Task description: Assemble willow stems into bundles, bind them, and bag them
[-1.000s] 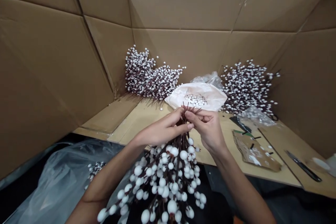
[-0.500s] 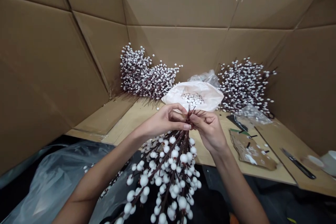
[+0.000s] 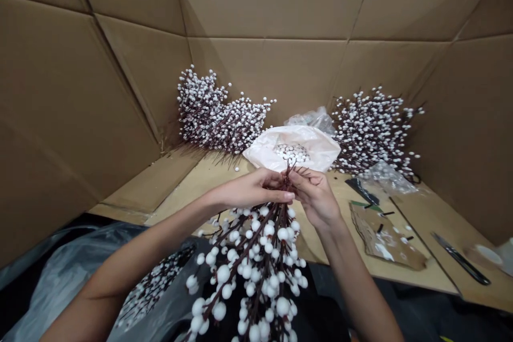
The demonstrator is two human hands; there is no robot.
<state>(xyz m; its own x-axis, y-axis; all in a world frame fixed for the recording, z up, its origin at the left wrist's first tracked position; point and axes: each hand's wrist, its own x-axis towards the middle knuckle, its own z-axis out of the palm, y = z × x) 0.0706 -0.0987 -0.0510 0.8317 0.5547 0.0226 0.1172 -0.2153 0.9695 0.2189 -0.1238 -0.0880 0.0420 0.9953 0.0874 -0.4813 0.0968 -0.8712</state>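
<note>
A bunch of artificial berry stems [image 3: 256, 262], brown with white balls, hangs heads-down in front of me. My left hand [image 3: 262, 188] is closed around its gathered stem ends from the left, thumb pointing right. From the right, my right hand [image 3: 315, 192] pinches the stems near their tips, just above the left thumb. Thin stem ends poke up between the two hands. Just beyond my fingers lies an open white plastic bag [image 3: 260, 149] with loose white berries [image 3: 292, 153] in it.
Berry stems are piled at the back left [image 3: 216, 112] and back right [image 3: 372, 128]. A cardboard scrap [image 3: 385, 235] and a utility knife [image 3: 460, 259] lie to the right, near a tape roll [image 3: 483, 256]. Cardboard walls [image 3: 264, 8] enclose the table. A clear plastic bag [image 3: 76, 272] sits lower left.
My left hand has flattened and closed more around the stems, and its forearm has swung lower. The view has shifted slightly, and more berry stems show in the bag at lower left.
</note>
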